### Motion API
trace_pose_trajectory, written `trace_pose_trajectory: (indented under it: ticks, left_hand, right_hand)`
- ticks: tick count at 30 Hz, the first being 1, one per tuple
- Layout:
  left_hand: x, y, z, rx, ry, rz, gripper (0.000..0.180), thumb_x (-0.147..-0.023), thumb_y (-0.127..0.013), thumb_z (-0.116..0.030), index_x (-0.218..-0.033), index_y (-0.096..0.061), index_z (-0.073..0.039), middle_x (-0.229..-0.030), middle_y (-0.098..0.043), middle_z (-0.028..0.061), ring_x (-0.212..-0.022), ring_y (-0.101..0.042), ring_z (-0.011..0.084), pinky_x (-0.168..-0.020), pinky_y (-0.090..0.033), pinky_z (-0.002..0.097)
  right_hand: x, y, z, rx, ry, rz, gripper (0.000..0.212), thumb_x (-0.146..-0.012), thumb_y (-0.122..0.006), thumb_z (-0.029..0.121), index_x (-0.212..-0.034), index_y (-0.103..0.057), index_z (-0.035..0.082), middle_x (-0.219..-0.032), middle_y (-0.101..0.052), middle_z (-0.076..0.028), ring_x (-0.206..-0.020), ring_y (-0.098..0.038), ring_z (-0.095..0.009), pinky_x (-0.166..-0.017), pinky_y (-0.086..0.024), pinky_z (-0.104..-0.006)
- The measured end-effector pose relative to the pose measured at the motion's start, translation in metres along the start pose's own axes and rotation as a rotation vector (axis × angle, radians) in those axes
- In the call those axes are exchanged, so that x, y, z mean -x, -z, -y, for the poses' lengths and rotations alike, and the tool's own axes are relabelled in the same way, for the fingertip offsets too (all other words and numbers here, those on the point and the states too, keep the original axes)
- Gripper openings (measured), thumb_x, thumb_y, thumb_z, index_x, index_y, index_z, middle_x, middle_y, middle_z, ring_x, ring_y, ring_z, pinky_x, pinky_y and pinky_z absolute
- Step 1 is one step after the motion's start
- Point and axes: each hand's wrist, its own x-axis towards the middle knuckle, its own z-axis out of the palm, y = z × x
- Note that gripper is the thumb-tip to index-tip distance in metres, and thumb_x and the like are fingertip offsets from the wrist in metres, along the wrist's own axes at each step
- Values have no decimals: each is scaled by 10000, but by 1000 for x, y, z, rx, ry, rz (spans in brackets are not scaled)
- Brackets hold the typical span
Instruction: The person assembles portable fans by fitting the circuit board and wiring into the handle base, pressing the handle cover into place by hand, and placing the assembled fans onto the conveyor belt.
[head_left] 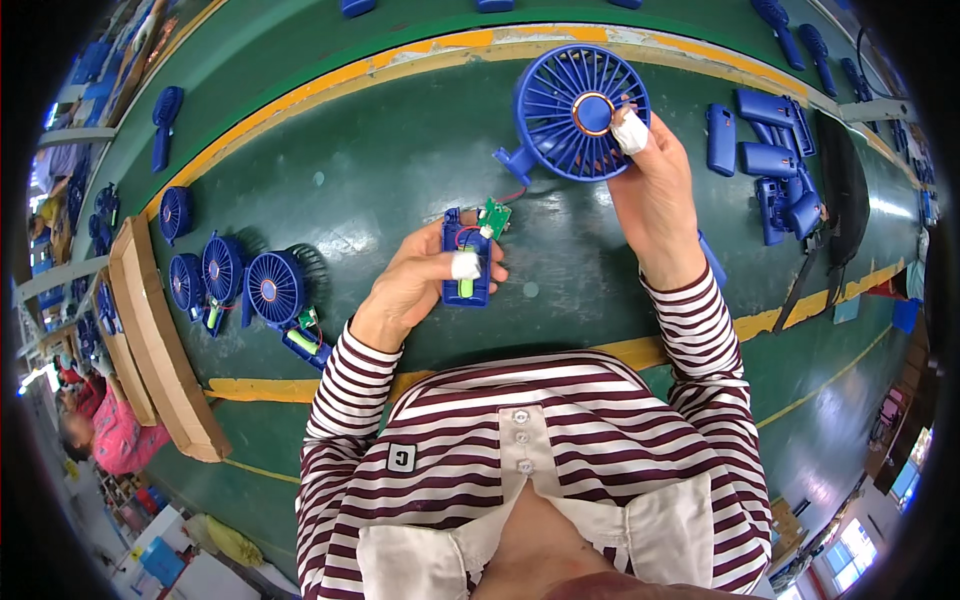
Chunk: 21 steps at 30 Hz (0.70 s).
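Observation:
My right hand (655,190) grips the blue round fan head (583,112) by its right rim, the thumb wrapped in white tape pressing on the grille. In my left hand (415,275) lies an opened blue handle shell (466,292), pinned by a taped thumb. Inside the shell sits a light green battery cell (467,256), partly under that thumb. A small green circuit board (494,217) stands out at the shell's upper end. Thin wires run from the board toward the fan head's stem, and the two parts are held apart above the table.
Several blue fan heads (274,288) with wired boards lie at the left, beside a cardboard tray (165,340). Loose blue shells (768,160) are piled at the right next to a black bag-like item (842,190). Finished-looking fans (166,125) lie beyond the yellow edge strip.

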Motion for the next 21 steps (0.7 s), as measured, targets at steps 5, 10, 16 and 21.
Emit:
trace_pose_trajectory:
  ticks: [5,10,16,21]
  left_hand:
    - [-4,-1,6,183,36,-230,366,-885,-504,-284,-1091,-484,17,-858,-610,137,-732,-633,232,-655,-542,329]
    - [-5,-20,2,-90,-64,-343,314,-819,-519,-16,-1124,-462,33,-908,-615,137,-779,-628,200,-673,-543,305]
    - [1,-32,0,-163,-82,-213,284,-804,-535,-24,-1079,-478,19,-872,-620,112,-783,-615,166,-697,-518,282]
    - [6,-29,-3,-254,-98,-167,289,-819,-539,-70,-1089,-489,21,-874,-628,108,-788,-612,154,-691,-497,269]
  right_hand:
    - [18,-1,0,-62,-169,81,309,-844,-577,136,-1107,-524,-17,-999,-601,-41,-894,-559,-93,-804,-443,-245]
    - [12,0,-11,-6,-165,13,316,-847,-565,144,-1127,-541,0,-1001,-604,-29,-894,-554,-92,-814,-429,-237]
    - [-2,-18,-44,304,-42,110,355,-847,-587,125,-1160,-521,-28,-972,-603,-34,-856,-546,-73,-750,-446,-209]
    - [-11,-8,-55,275,-92,169,327,-841,-603,144,-1114,-546,-27,-933,-616,-43,-818,-561,-72,-727,-461,-209]
